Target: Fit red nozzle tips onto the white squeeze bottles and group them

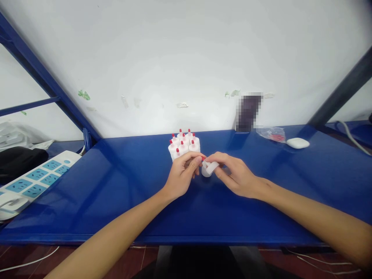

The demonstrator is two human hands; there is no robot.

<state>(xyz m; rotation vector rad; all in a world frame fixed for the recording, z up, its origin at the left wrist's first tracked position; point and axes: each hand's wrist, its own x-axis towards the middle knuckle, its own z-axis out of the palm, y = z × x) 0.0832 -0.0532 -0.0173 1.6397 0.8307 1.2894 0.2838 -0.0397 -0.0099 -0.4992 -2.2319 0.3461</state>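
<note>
My two hands meet over the middle of a blue table (116,193). Between them lies a small white bottle (209,169) tipped on its side. My right hand (235,174) grips its body with curled fingers. My left hand (183,174) pinches the bottle's red cap (203,159) between thumb and fingertips. Just behind the hands stands a tight cluster of several upright white bottles with red caps (184,145).
A white and blue power strip (31,180) lies at the table's left edge beside a black bundle (17,161). At the back right are a clear plastic bag with red pieces (273,134), a white case (298,143) and a dark object (247,112) leaning on the wall.
</note>
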